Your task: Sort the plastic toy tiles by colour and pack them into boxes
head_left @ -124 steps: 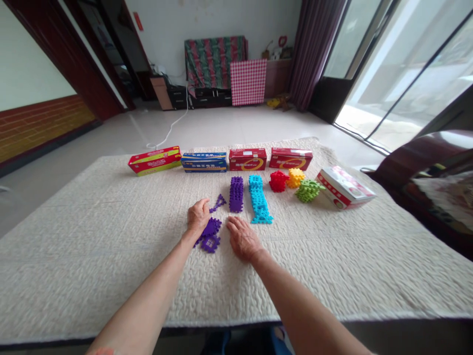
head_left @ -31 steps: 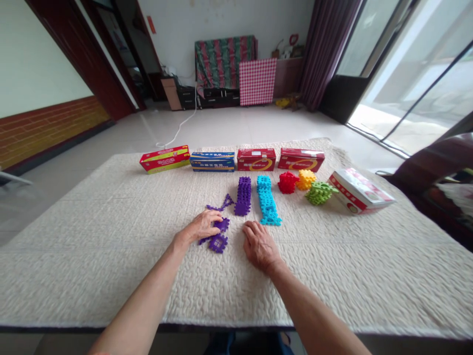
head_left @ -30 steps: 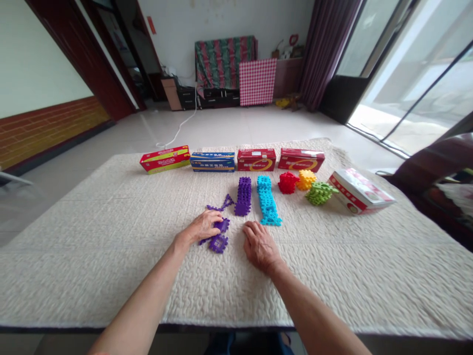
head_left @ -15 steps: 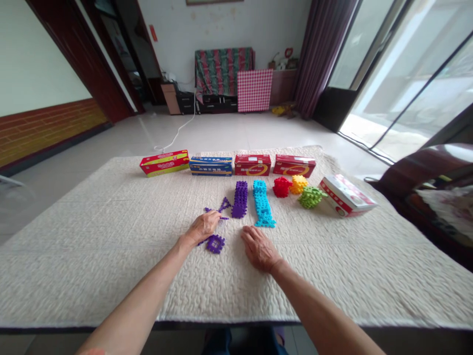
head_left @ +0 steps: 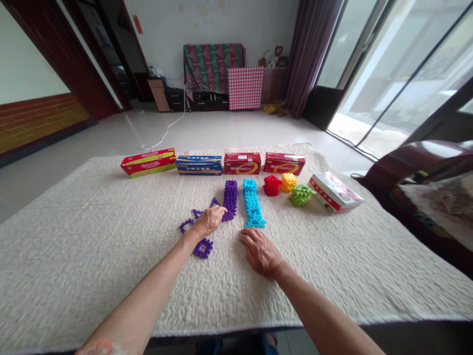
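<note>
My left hand (head_left: 210,221) is closed in a pinch on a purple plastic building piece (head_left: 227,216), at the near end of a row of purple interlocking pieces (head_left: 230,192). Fingers partly cover that piece, so its full shape is hidden. Left of this hand lie loose purple pieces: a rounded open one (head_left: 186,225), a small one (head_left: 197,213) and a triangular one (head_left: 215,201). A square purple piece with a window grid (head_left: 203,248) lies below the wrist. Fingers stretched out, my right hand (head_left: 260,251) rests on the cloth just below a row of light-blue pieces (head_left: 253,204).
Red (head_left: 272,185), yellow (head_left: 288,182) and green (head_left: 301,195) piece clusters sit to the right, beside a white-and-red box (head_left: 336,192). Along the far side stand a red-and-green box (head_left: 149,162), a blue box (head_left: 198,165) and two red boxes (head_left: 242,163). Quilted cloth (head_left: 92,236) covers the table.
My left hand has moved from the loose purple pieces to the near end of the purple row, carrying a piece. My right hand stays in place. The view has shifted slightly right.
</note>
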The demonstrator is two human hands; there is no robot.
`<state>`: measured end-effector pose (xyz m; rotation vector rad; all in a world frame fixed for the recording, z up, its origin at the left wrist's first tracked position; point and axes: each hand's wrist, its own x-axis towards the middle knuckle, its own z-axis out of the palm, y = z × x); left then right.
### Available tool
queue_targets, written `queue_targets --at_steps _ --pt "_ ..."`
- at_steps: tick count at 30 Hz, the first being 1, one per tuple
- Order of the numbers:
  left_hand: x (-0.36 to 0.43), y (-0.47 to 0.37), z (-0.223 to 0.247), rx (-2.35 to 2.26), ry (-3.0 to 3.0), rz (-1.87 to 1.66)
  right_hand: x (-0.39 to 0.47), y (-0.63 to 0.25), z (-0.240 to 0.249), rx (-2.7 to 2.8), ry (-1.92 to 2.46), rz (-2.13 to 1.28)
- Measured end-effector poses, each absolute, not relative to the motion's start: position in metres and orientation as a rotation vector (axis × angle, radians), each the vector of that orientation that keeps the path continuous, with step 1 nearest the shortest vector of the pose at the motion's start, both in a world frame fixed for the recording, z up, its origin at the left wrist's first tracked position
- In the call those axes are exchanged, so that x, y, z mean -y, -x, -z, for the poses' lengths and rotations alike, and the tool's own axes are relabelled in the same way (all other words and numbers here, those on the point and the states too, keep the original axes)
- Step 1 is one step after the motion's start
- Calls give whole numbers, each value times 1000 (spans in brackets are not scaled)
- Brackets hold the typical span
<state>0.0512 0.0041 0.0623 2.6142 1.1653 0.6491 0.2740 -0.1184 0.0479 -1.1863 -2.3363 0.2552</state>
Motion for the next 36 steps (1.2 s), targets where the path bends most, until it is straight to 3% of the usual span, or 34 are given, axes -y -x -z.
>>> queue_targets --at_steps 12,17,27,36 --pt "-16 -55 -54 -1181 -2632 -665 110 -280 -52 2396 1088 -189" --pt "-15 -54 -50 -1172 -2603 -739 78 -306 -65 1914 1327 30" --pt "-10 -52 -48 -1166 -2568 -808 38 -332 -21 1752 1595 -95" --pt "-12 -52 -45 -1202 -2603 -806 44 -327 -23 1874 1654 -28"
